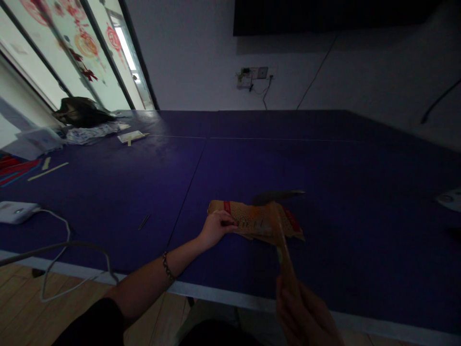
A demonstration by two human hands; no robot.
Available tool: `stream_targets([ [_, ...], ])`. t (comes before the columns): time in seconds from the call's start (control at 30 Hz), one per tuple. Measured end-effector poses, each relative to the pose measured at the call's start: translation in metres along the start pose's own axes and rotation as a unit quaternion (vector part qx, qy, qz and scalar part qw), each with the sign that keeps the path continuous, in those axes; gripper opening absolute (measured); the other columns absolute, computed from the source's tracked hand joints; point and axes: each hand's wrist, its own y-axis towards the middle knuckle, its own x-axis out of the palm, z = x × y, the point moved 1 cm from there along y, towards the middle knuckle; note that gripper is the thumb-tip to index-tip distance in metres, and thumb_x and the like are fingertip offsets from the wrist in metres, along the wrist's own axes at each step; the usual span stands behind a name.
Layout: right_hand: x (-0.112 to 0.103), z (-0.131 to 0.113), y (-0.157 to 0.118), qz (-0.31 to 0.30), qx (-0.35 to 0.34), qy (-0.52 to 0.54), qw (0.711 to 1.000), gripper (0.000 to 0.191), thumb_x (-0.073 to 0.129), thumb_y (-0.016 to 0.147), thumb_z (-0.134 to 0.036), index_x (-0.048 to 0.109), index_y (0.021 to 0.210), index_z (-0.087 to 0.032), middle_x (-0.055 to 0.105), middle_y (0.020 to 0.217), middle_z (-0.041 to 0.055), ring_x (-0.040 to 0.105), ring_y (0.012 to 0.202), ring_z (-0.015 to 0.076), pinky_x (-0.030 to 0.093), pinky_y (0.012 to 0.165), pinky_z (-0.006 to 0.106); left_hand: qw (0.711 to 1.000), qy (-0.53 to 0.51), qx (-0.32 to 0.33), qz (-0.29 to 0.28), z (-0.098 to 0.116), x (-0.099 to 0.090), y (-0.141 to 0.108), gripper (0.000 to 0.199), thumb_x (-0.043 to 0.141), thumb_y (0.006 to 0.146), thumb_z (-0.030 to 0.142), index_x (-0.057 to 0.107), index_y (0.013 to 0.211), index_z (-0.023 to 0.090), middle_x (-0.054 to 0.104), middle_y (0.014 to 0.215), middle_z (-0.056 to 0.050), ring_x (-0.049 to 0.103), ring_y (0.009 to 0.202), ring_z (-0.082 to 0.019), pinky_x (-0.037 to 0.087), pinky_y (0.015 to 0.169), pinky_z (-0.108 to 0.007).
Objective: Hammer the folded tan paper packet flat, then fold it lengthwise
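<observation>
My right hand [302,312] is wrapped around the orange-brown handle of a hammer [283,245]. Its dark head [275,196] is slightly blurred and appears over the far edge of a flattened brown cardboard piece [255,211] with red bands. My left hand [216,228] rests at the left part of this cardboard, thumb and fingertips pinched together; whatever sits between them is too small to make out. A row of short, thin dark marks, possibly nails, runs across the cardboard right of those fingertips.
The cardboard lies on a large purple-blue table [342,259]. At left are a white device [16,211] with a cable, a small thin dark item [144,222], red and blue strips [18,168], a white packet [131,136] and a dark bag [84,113]. A white object [450,199] stands far right.
</observation>
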Motion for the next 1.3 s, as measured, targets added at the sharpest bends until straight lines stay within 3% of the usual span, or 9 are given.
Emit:
stream_targets([
  [0.1, -0.014, -0.008, 0.025, -0.023, -0.009, 0.024, 0.999, 0.045, 0.075, 0.050, -0.043, 0.055, 0.083, -0.020, 0.046, 0.046, -0.0063, 0.037, 0.029, 0.0052, 0.028, 0.023, 0.015, 1.000, 0.019, 0.005, 0.000, 0.001, -0.001, -0.001, 0.005, 0.069, 0.062, 0.021, 0.068, 0.064, 0.017, 0.065, 0.073, -0.002, 0.058, 0.080, -0.017, 0.043, 0.076, -0.027],
  [0.23, -0.025, -0.013, 0.052, -0.038, -0.059, 0.033, 0.997, 0.040, 0.070, 0.056, -0.048, 0.053, 0.075, -0.018, 0.040, 0.040, -0.0098, 0.029, 0.023, 0.0014, 0.026, 0.021, 0.012, 0.999, 0.041, 0.020, -0.001, 0.003, -0.002, -0.002, 0.005, 0.068, 0.064, 0.022, 0.068, 0.067, 0.017, 0.065, 0.075, -0.002, 0.058, 0.078, -0.016, 0.043, 0.076, -0.028],
  [0.33, -0.028, -0.007, 0.061, -0.050, -0.060, 0.039, 0.996, 0.039, 0.068, 0.058, -0.049, 0.051, 0.075, -0.018, 0.040, 0.039, -0.0107, 0.028, 0.023, 0.0005, 0.026, 0.021, 0.011, 0.998, 0.054, 0.028, 0.002, 0.003, -0.002, -0.002, 0.008, 0.068, 0.064, 0.024, 0.068, 0.068, 0.018, 0.065, 0.077, -0.002, 0.058, 0.077, -0.015, 0.044, 0.075, -0.027],
  [0.53, -0.028, -0.001, 0.066, -0.062, -0.040, 0.050, 0.996, 0.042, 0.068, 0.055, -0.052, 0.046, 0.071, -0.019, 0.040, 0.038, -0.0121, 0.028, 0.020, 0.0007, 0.025, 0.020, 0.011, 0.998, 0.046, 0.028, 0.013, -0.001, -0.001, -0.002, 0.008, 0.068, 0.064, 0.024, 0.069, 0.069, 0.018, 0.065, 0.075, -0.002, 0.059, 0.075, -0.015, 0.045, 0.072, -0.026],
  [0.9, -0.030, 0.000, 0.076, -0.151, -0.021, 0.040, 0.988, 0.039, 0.061, 0.061, -0.053, 0.041, 0.065, -0.020, 0.038, 0.040, -0.0116, 0.029, 0.021, 0.0023, 0.028, 0.021, 0.015, 0.999, 0.046, 0.004, 0.006, -0.006, -0.003, 0.002, 0.007, 0.070, 0.061, 0.023, 0.067, 0.059, 0.017, 0.064, 0.075, -0.002, 0.059, 0.074, -0.014, 0.044, 0.073, -0.025],
  [1.3, -0.023, -0.001, 0.070, -0.115, -0.065, 0.050, 0.990, 0.037, 0.061, 0.064, -0.049, 0.040, 0.066, -0.019, 0.037, 0.041, -0.0125, 0.027, 0.023, 0.0005, 0.027, 0.021, 0.012, 0.996, 0.090, 0.024, 0.002, -0.005, -0.005, 0.000, 0.018, 0.071, 0.060, 0.024, 0.067, 0.075, 0.016, 0.065, 0.084, -0.005, 0.058, 0.082, -0.017, 0.044, 0.077, -0.028],
])
